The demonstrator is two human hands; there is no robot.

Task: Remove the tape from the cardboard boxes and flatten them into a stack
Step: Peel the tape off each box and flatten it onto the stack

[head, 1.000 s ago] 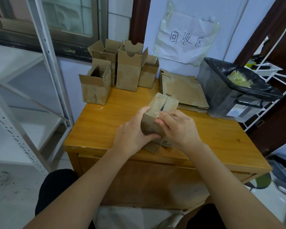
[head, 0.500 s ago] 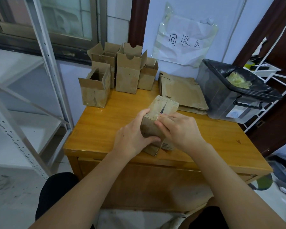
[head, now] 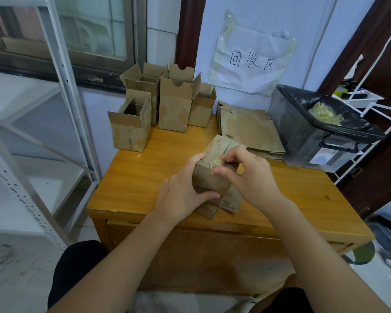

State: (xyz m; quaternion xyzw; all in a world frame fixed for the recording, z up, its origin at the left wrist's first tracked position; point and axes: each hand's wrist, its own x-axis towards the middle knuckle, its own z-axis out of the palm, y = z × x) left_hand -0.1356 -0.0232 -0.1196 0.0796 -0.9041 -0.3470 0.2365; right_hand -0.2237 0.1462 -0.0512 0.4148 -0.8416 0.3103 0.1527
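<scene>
box (head: 209, 179) between both hands

Brown boxes (head: 174, 102), orange-yellow table (head: 133, 177), black bin liner (head: 303, 102).

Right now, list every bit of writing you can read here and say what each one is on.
"回收区": handwritten on the white paper sheet stuck to the wall behind the table.
Label on the front of the dark bin: there is print and a round mark, too small to read.
Printed lines on the flap of the held box: too blurred to read.
The other cardboard boxes show no readable text.
</scene>
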